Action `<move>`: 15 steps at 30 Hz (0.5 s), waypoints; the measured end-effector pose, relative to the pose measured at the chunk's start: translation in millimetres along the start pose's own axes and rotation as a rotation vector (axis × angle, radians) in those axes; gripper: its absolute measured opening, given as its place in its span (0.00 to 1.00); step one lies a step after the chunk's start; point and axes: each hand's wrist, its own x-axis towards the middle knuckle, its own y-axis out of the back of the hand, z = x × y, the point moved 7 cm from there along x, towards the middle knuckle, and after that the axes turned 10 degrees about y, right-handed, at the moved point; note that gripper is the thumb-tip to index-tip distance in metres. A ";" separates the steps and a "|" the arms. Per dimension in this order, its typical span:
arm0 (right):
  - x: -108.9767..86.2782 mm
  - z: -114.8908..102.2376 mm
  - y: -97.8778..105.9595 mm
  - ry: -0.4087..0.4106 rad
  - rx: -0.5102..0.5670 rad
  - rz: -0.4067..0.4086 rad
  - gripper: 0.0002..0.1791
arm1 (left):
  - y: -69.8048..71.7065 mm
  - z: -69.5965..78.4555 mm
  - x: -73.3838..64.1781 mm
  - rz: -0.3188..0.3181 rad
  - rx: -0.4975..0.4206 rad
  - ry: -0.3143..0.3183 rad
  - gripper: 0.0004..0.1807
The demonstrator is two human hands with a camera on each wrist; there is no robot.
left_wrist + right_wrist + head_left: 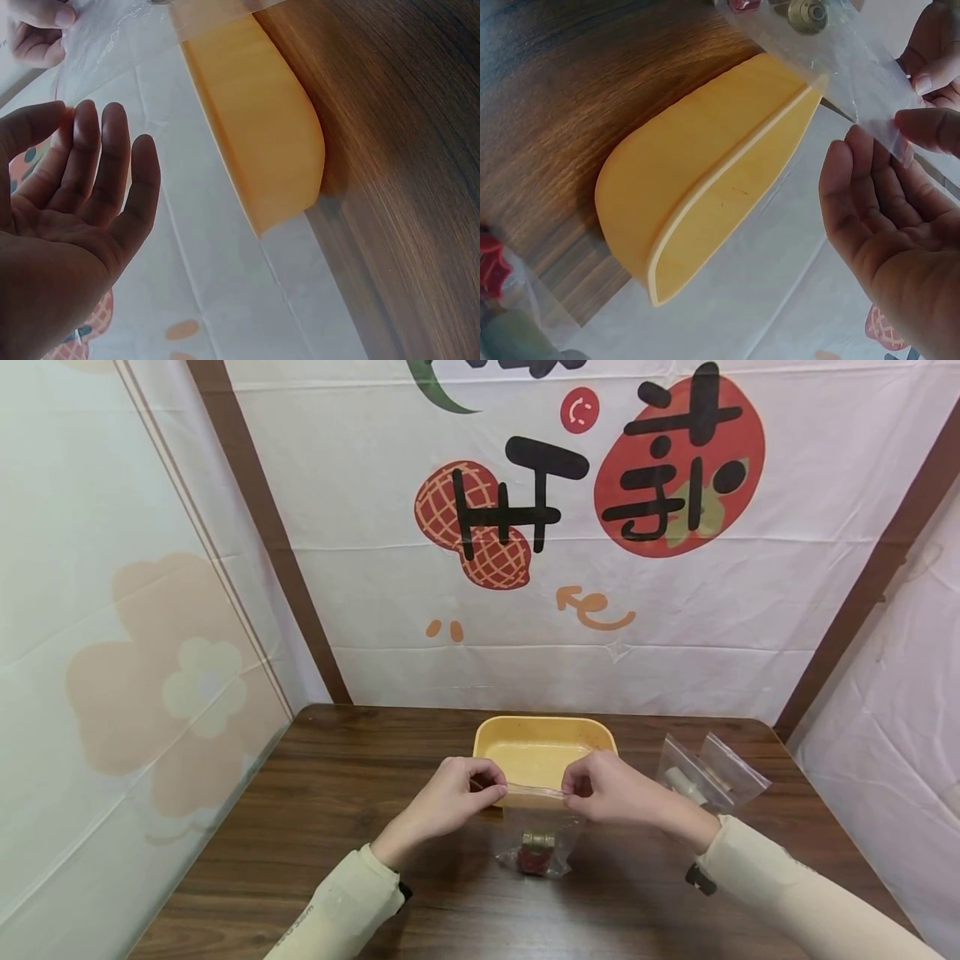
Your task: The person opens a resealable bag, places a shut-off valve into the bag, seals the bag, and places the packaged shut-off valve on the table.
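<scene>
Here, the left hand (450, 793) and right hand (611, 789) pinch the clear bag's (536, 835) sealed top over the desk (300, 827); contents remain inside, yellow tray (543, 731) unfilled.

Two hands, the left hand (448, 797) and the right hand (617, 789). One yellow plastic tray (542, 735). Three clear zip bags: one held bag (537, 835) and two more bags (711, 774) lying at the right. One wooden worktop (315, 827).
</scene>
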 end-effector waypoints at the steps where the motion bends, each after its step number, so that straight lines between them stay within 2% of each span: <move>1: -0.5 0.5 -0.1 -0.006 -0.002 -0.001 0.10 | 0.0 -0.2 -0.2 -0.001 -0.002 -0.001 0.04; 7: -5.2 6.3 1.5 -0.037 -0.032 0.005 0.09 | -0.1 -1.0 -0.4 -0.006 -0.006 0.003 0.04; 15: -6.6 5.9 3.3 -0.016 -0.037 0.011 0.10 | 0.0 -1.2 0.1 -0.009 -0.014 0.004 0.04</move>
